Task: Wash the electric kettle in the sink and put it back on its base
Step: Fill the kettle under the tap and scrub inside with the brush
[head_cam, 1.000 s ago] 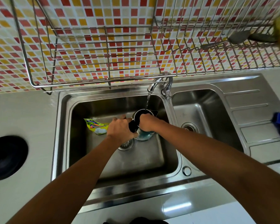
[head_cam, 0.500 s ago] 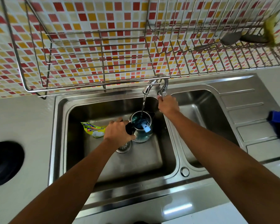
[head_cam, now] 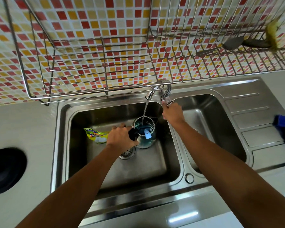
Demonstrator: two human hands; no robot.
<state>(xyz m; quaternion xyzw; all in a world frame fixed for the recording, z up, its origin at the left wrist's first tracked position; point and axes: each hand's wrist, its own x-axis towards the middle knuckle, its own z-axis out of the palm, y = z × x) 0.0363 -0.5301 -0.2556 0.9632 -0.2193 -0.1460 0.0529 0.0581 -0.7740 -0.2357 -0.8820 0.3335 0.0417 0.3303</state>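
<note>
In the left basin of the steel sink (head_cam: 62, 145), the left hand (head_cam: 120, 137) grips the black handle of one shiny round kettle (head_cam: 145, 134) standing upright under the water stream. Farther back, the right hand (head_cam: 172, 112) closes around the curved metal tap (head_cam: 167, 91) valve.

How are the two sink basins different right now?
The left basin holds the kettle under running water, plus a yellow packet; the right basin holds nothing visible. The left basin looks wider than the right basin. Both are stainless steel, side by side in one unit.
</note>
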